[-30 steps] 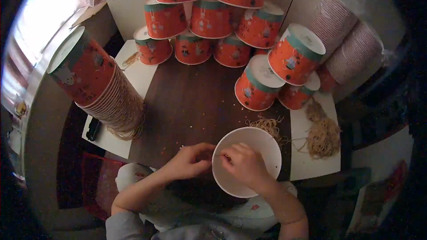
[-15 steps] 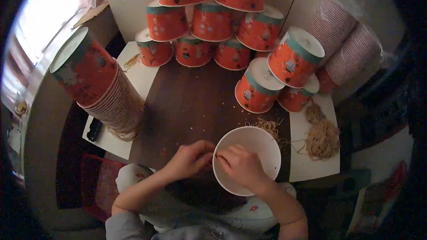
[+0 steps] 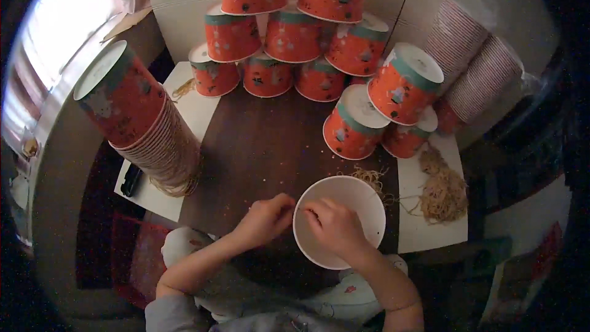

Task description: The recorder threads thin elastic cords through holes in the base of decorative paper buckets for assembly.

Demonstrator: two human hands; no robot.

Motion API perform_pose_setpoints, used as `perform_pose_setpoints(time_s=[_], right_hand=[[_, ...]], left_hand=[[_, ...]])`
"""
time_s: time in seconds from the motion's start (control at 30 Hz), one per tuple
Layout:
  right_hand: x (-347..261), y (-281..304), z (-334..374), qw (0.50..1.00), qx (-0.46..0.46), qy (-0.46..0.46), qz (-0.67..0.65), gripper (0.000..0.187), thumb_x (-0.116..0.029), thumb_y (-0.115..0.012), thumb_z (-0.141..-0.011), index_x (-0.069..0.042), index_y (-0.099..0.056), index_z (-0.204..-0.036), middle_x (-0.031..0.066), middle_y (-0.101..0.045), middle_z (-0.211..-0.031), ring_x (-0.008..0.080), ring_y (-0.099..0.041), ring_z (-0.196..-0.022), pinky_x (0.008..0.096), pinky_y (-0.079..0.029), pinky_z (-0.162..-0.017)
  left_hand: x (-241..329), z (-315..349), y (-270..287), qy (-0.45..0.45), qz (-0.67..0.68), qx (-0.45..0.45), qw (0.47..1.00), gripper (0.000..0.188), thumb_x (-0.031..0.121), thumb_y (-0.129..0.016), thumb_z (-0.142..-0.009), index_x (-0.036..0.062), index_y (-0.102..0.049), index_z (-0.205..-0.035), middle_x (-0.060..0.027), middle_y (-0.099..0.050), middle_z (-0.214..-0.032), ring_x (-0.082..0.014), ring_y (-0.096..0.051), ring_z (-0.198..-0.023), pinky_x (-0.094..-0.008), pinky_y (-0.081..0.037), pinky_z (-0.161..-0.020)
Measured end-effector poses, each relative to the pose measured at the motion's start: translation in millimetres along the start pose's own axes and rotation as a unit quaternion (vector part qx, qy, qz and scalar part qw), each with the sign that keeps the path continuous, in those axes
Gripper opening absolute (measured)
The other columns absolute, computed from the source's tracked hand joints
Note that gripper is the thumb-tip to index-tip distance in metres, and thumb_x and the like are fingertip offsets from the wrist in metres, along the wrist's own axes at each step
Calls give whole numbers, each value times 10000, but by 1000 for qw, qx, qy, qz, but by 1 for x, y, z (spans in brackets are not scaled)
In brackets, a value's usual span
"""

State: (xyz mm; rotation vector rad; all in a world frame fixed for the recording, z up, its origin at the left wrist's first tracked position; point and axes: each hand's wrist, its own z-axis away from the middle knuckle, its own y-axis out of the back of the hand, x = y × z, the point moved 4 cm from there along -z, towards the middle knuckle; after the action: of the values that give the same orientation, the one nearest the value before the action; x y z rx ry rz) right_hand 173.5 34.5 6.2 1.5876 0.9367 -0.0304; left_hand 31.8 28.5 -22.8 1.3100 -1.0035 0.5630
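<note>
A white-lined paper bucket (image 3: 365, 200) stands mouth up at the table's near edge, close to my lap. My left hand (image 3: 265, 221) is just outside its left rim, fingers closed in a pinch. Reaching over the bucket's mouth, my right hand (image 3: 335, 224) has its fingers curled and pinched at the inner side of that same rim. Whatever lies between the fingertips is too small to make out. A small dark spot shows on the bucket's right inner wall. Loose tan string (image 3: 369, 177) lies right behind the bucket.
Upside-down red buckets (image 3: 292, 37) with green bands are piled at the back, more (image 3: 353, 126) at the right. A tall nested stack (image 3: 157, 132) leans at the left; wrapped stacks (image 3: 482, 80) stand back right. A string bundle (image 3: 444, 193) lies on the right white board (image 3: 430, 237).
My fingertips have shifted slightly at the bucket's left rim, and my left hand has drawn a little away from it. The view has tilted slightly; the piled buckets stay put.
</note>
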Motion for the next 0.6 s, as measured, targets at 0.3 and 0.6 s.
perform_pose_setpoints(time_s=[0.3,0.6], right_hand=[[3,0,0,1000,15,-7,7,83,-144,-558,-750,-91,-578,-809,91,-556,-732,283,-563,-665,381,-458,-569],[6,-5,1,1000,12,7,28,96,-169,-564,-748,-125,-591,-828,65,-562,-714,254,-573,-653,365,-463,-559]], left_hand=[[3,-1,0,1,27,18,999,185,77,-533,-759,43,-540,-940,-169,-588,-812,-306,-593,-772,-359,-473,-629],[9,-2,-1,-38,-61,20,997,131,98,-516,-745,52,-555,-861,-166,-579,-770,-344,-563,-718,-399,-459,-610]])
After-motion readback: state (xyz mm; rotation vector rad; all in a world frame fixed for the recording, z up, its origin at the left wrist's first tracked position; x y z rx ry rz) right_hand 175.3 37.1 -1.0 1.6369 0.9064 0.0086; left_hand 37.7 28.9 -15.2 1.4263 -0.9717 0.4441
